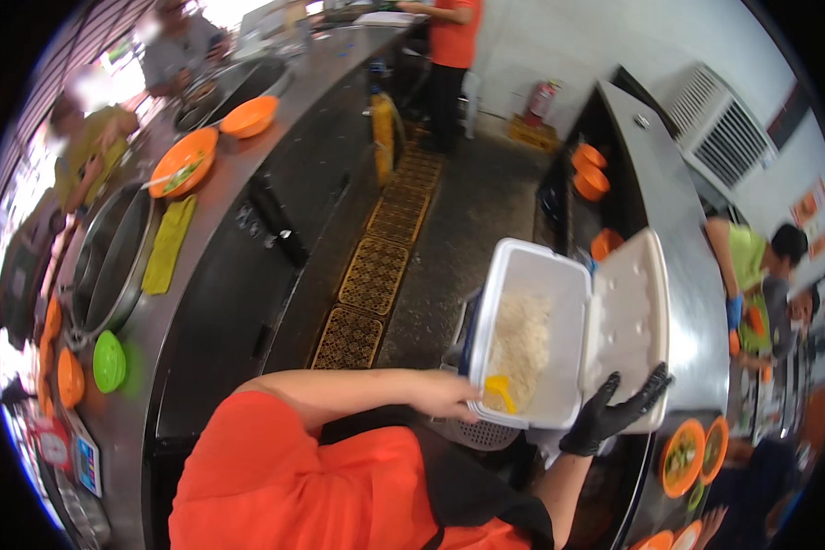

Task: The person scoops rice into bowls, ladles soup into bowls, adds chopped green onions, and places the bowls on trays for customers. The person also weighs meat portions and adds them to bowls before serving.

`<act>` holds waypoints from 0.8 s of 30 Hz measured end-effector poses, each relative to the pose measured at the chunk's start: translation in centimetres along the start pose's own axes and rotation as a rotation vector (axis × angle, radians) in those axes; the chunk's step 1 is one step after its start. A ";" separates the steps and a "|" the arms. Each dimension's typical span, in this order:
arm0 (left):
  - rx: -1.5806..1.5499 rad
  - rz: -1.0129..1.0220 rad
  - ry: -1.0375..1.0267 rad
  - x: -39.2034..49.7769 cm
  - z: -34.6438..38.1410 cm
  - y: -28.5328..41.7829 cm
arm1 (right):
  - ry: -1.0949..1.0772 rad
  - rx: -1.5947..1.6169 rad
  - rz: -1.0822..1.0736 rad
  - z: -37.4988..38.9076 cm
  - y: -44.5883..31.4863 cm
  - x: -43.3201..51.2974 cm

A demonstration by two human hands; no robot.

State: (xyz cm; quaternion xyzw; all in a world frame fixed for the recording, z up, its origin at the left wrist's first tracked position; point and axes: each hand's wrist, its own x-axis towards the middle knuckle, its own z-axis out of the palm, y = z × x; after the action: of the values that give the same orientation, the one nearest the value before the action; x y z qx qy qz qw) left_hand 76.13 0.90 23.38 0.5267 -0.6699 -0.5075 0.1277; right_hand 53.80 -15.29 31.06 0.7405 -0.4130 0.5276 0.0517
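Note:
In front of me a white-lined cooler box stands open, with cooked rice inside. A yellow scoop lies on the rice at the near end. My bare left hand grips the box's near left corner, its fingertips partly hidden. The white lid is swung back to the right. Against its near part rests my right hand in a black glove, fingers spread and not closed on anything.
A steel counter on the left bears orange bowls, a large pot, a yellow-green cloth and green bowls. Food-filled orange bowls sit at right. A person stands beyond the floor grates; others are across both counters.

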 end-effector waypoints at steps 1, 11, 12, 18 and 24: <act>0.054 0.087 -0.062 -3.6 0.4 -1.4 | -0.100 0.235 -0.005 1.9 -3.1 0.2; -0.545 -0.392 0.737 -43.0 -0.7 -6.5 | -1.125 0.989 -0.204 25.2 -46.4 -0.2; -0.633 -0.457 0.890 -45.9 -0.8 -5.9 | -1.148 0.882 -0.253 28.5 -50.6 0.2; -0.517 -0.614 1.628 -60.2 0.5 -1.4 | -1.120 0.383 -0.433 44.9 -65.2 2.0; 0.219 -1.706 1.715 -73.8 3.2 -8.5 | -1.228 0.212 -0.422 52.5 -67.1 2.5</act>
State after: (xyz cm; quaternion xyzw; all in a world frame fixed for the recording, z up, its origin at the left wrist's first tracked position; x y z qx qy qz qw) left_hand 109.20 64.83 41.86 0.9713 0.1546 0.1441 0.1091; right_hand 137.50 0.26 34.21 0.9731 -0.1594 0.0255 -0.1642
